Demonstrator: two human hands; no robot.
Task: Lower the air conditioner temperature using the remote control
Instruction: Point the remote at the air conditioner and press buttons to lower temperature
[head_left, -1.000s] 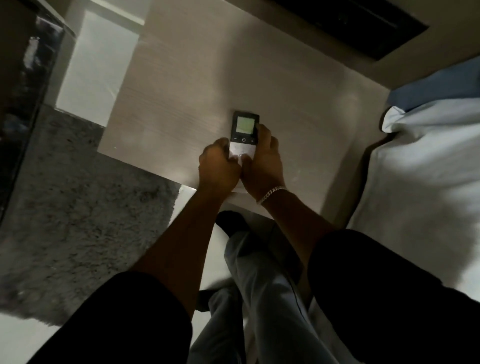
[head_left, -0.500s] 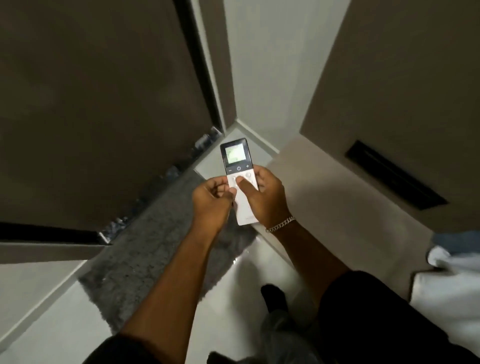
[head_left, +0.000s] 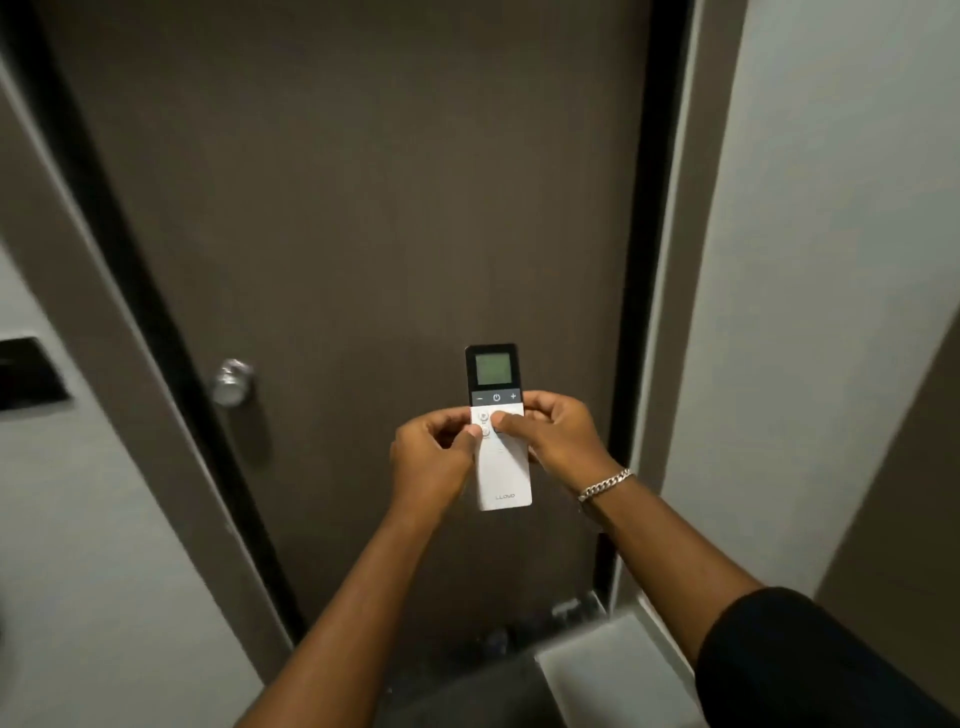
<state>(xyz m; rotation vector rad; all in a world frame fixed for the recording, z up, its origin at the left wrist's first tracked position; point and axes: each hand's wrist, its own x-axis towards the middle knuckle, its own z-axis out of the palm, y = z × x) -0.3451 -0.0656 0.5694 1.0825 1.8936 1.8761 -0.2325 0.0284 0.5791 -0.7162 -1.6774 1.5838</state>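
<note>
Against a dark brown door (head_left: 363, 208), knob (head_left: 232, 382) at nine o'clock, left hand (head_left: 431, 460) and right hand (head_left: 558, 434) both grip closed around the upright remote control (head_left: 498, 462).

Dim, flat indoor light with soft shadows on the dark door (head_left: 363, 234), faint green glow from the remote screen (head_left: 492, 368), motion blur smearing the door knob (head_left: 232, 382) and left wall, wide-angle bending of the door frame at the edges.
</note>
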